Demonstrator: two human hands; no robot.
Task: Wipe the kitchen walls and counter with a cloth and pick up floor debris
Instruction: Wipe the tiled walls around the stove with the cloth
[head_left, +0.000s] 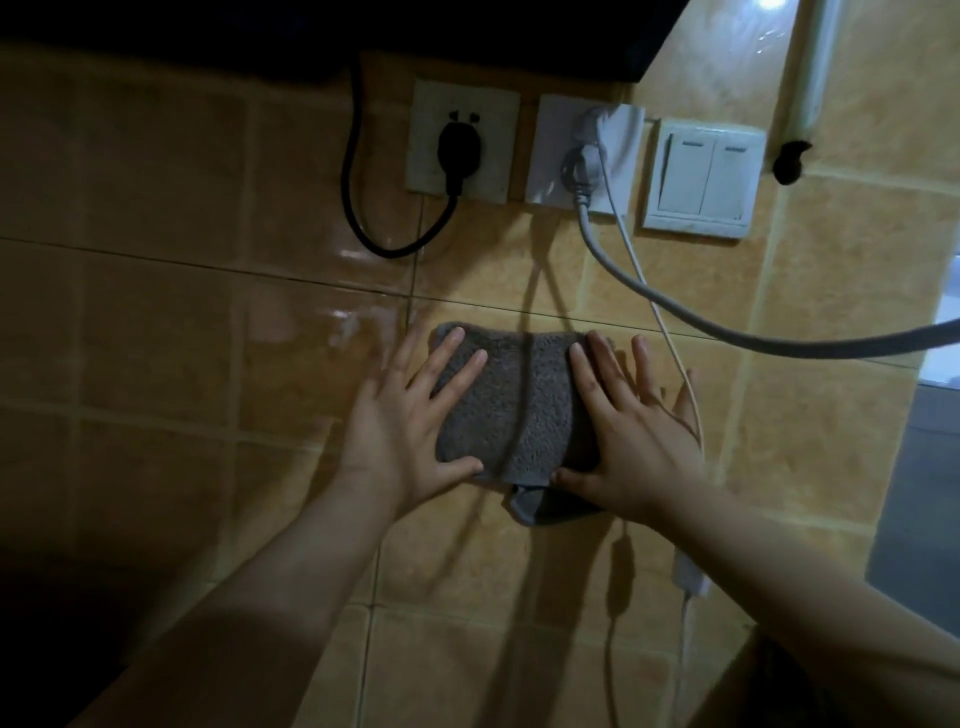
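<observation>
A folded grey cloth (519, 410) lies flat against the tan tiled wall (208, 322), below the sockets. My left hand (410, 431) presses its left side with spread, straight fingers. My right hand (628, 441) presses its right side the same way, thumb along the cloth's lower edge. A loose corner of the cloth hangs down between the two thumbs. The tiles left of the cloth shine wet.
Above the cloth are a socket with a black plug and cable (457, 150), a second socket with grey and white cables (587, 161) that run down to the right, and a double light switch (704, 179). A thin white cord (688, 395) passes by my right hand.
</observation>
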